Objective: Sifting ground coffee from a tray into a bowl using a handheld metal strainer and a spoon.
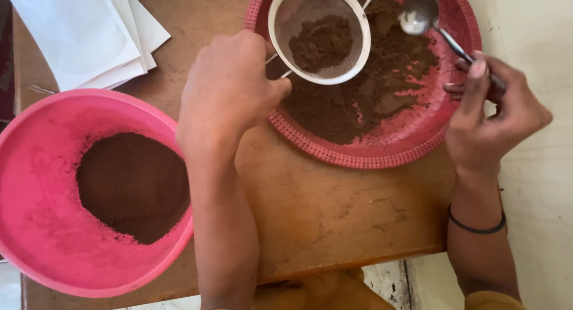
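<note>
Wooden table [334, 220], pink bowl [42, 166] (powder-filled), white papers [77, 29]

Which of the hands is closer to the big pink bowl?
Left. The left hand holds the sieve just right of the pink bowl; the right hand is far across, holding the spoon.

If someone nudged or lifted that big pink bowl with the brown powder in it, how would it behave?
The pink bowl looks like thin plastic, so probably light and a bit flexible. Its brown powder is heaped toward one side, so it might tip that way when lifted. It overhangs the wooden table edge, so a push could likely slide it off.
</note>
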